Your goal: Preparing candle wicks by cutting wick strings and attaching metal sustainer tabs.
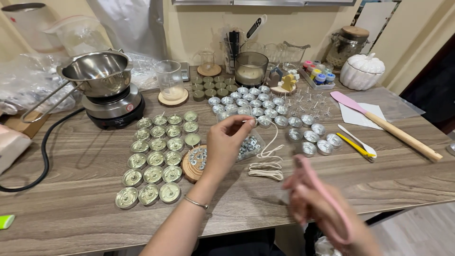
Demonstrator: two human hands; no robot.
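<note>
Clear plastic bags (pixel 28 80): crumpled, lying at the left end of the table behind the hot plate. Resealable clear bag (pixel 78 33): seen upright at the back left, with a pink closure strip. Small clear packet (pixel 249 146): flat on the table centre, filled with small metal pieces. Thermometer display (pixel 256 26): small, dark, set in a white handle at the back wall.

Matt wood-grain table (pixel 85 166); shiny metal tealight cups (pixel 151 161) and pouring pot (pixel 97 73); soft white cotton wick string (pixel 268 161); clear glass beaker (pixel 169 78); glossy white ceramic pumpkin jar (pixel 362 71).
</note>
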